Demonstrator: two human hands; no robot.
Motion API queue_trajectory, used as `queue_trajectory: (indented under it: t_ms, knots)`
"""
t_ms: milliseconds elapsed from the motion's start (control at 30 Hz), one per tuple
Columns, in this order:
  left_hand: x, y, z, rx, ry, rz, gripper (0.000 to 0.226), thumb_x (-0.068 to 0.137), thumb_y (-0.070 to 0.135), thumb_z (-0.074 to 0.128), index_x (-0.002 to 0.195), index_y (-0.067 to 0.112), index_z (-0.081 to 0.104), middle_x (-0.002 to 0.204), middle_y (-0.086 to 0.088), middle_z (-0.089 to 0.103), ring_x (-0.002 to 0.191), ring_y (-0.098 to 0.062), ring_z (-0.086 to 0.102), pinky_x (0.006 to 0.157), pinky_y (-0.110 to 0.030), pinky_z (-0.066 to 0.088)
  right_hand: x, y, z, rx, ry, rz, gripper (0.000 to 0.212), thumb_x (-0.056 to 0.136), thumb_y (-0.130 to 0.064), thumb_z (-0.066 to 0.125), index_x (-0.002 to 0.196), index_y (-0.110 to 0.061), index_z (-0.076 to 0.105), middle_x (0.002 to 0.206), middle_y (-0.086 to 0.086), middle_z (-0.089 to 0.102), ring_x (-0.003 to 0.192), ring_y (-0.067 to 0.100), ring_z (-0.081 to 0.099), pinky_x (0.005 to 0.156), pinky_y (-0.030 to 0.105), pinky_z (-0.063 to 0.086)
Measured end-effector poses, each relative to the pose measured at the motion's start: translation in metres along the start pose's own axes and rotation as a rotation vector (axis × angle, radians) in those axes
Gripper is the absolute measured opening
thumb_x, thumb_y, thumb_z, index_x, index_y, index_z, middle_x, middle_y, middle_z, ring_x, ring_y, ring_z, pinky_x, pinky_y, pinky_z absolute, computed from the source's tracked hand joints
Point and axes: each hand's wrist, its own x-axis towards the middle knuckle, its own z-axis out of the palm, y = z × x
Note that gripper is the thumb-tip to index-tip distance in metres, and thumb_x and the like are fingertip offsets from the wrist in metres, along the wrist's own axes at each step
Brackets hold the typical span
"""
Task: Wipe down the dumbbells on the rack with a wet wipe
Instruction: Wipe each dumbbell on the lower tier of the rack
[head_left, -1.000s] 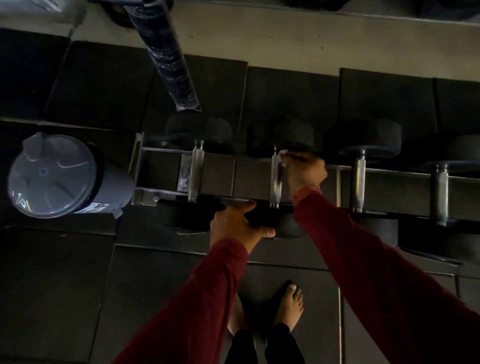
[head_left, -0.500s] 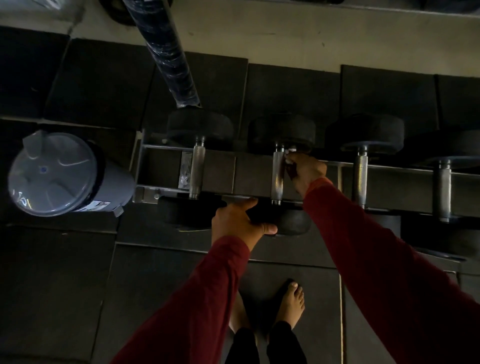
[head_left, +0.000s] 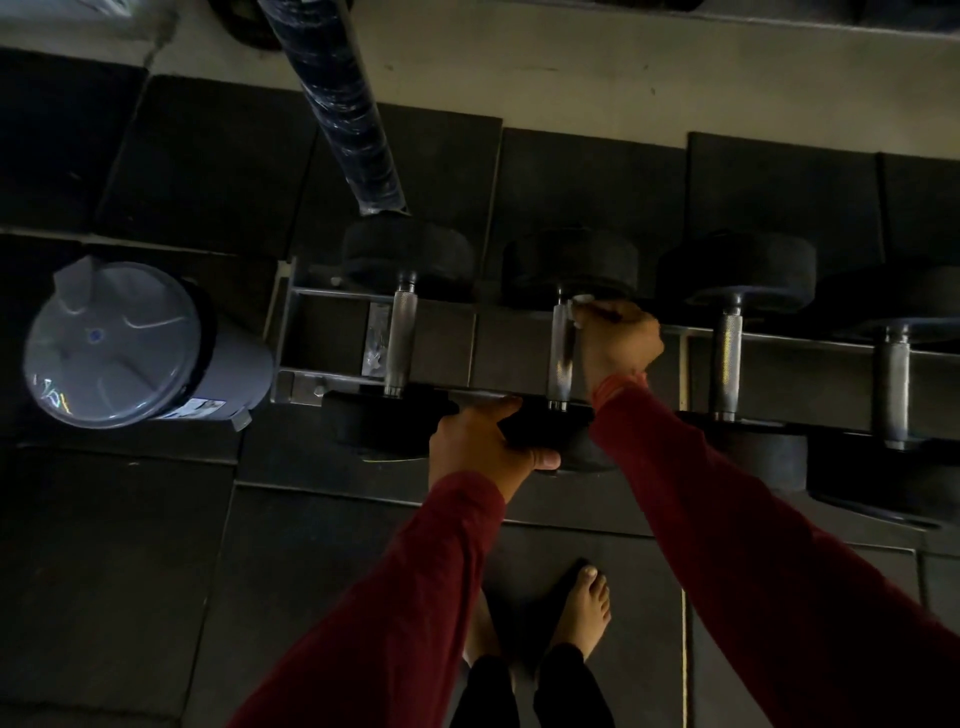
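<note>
The right hand pinches a small white wet wipe against the far end of the metal handle of the second dumbbell, which lies across the rack. The left hand grips the near black head of this dumbbell, thumb below. More dumbbells lie on the rack at both sides. A grey bin stands on the floor left of the rack.

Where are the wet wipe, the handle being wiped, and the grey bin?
wet wipe (head_left: 581, 300), head view, white bit showing above the right hand's fingers.
dumbbell handle (head_left: 561, 348), head view, mid knurled shaft.
grey bin (head_left: 111, 343), head view, lid centre.
</note>
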Motion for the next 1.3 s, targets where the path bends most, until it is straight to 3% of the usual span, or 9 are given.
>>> queue_trajectory:
  t_ms: [133,400,567,767,900,967,1133,1200,1300]
  knots:
    - [0.000,0.000,0.000,0.000,0.003,0.011,0.081,0.053,0.052,0.092,0.127,0.037,0.064,0.118,0.007,0.070,0.111,-0.015,0.064,0.100,-0.034,0.052,-0.012,0.005,0.002,-0.315,0.021,-0.535,0.012,0.079,-0.027,0.072,0.085,-0.020,0.080,0.080,0.001,0.076,0.075,0.020,0.072,0.070,0.032,0.059]
    - [0.000,0.000,-0.001,-0.009,-0.004,0.013,0.079,0.055,0.050,0.092,0.128,0.038,0.063,0.121,0.011,0.069,0.111,-0.011,0.064,0.100,-0.029,0.050,-0.017,0.001,0.014,-0.734,-0.214,-0.874,0.019,0.092,-0.019,0.061,0.102,-0.013,0.076,0.103,0.009,0.072,0.105,0.029,0.063,0.084,0.038,0.056]
    - [0.001,-0.002,-0.001,-0.007,-0.013,0.025,0.079,0.056,0.051,0.091,0.129,0.038,0.063,0.123,0.010,0.068,0.114,-0.013,0.062,0.101,-0.028,0.049,-0.016,0.003,0.003,-0.482,-0.024,-0.746,0.015,0.083,-0.019,0.070,0.094,-0.021,0.079,0.091,0.007,0.074,0.086,0.027,0.069,0.073,0.036,0.059]
    - [0.000,-0.001,-0.002,0.000,-0.014,0.031,0.079,0.056,0.052,0.091,0.128,0.039,0.062,0.123,0.011,0.068,0.114,-0.013,0.062,0.100,-0.028,0.048,-0.016,-0.004,0.015,-0.658,-0.199,-0.800,0.015,0.086,-0.014,0.068,0.098,-0.015,0.078,0.098,0.011,0.073,0.098,0.032,0.067,0.083,0.041,0.057]
    - [-0.001,-0.002,-0.002,-0.010,-0.006,0.033,0.077,0.056,0.050,0.092,0.127,0.039,0.063,0.121,0.009,0.070,0.113,-0.014,0.063,0.100,-0.029,0.050,-0.023,-0.002,0.007,-0.436,-0.043,-0.715,0.011,0.082,-0.017,0.070,0.088,-0.019,0.079,0.087,0.006,0.075,0.083,0.024,0.071,0.072,0.035,0.059]
    - [-0.001,-0.002,-0.003,-0.017,-0.005,0.041,0.075,0.057,0.049,0.092,0.126,0.038,0.064,0.120,0.009,0.070,0.113,-0.014,0.063,0.100,-0.029,0.049,-0.017,0.004,-0.003,-0.243,0.014,-0.527,0.009,0.080,-0.021,0.073,0.087,-0.020,0.080,0.083,0.003,0.076,0.078,0.018,0.072,0.073,0.035,0.060]
    - [-0.002,-0.001,-0.003,-0.016,-0.013,0.039,0.078,0.058,0.050,0.091,0.129,0.037,0.062,0.123,0.010,0.068,0.113,-0.009,0.062,0.102,-0.029,0.048,0.009,0.011,-0.016,0.081,-0.141,0.187,0.015,0.073,-0.015,0.084,0.077,-0.026,0.075,0.087,-0.001,0.075,0.088,0.018,0.073,0.083,0.036,0.060]
    - [-0.001,-0.001,-0.002,-0.017,-0.012,0.034,0.078,0.058,0.050,0.091,0.130,0.037,0.062,0.123,0.010,0.068,0.113,-0.009,0.062,0.102,-0.029,0.049,0.017,0.009,-0.018,0.178,-0.281,0.280,0.018,0.076,-0.002,0.079,0.082,-0.018,0.074,0.096,0.006,0.075,0.092,0.022,0.072,0.080,0.034,0.060]
    - [-0.002,-0.001,-0.003,-0.024,-0.012,0.027,0.078,0.058,0.050,0.091,0.129,0.037,0.062,0.117,0.010,0.070,0.106,-0.006,0.062,0.101,-0.031,0.050,0.022,0.011,-0.025,0.006,-0.418,0.227,0.024,0.074,0.006,0.075,0.082,-0.016,0.074,0.091,0.007,0.074,0.086,0.023,0.070,0.071,0.031,0.057]
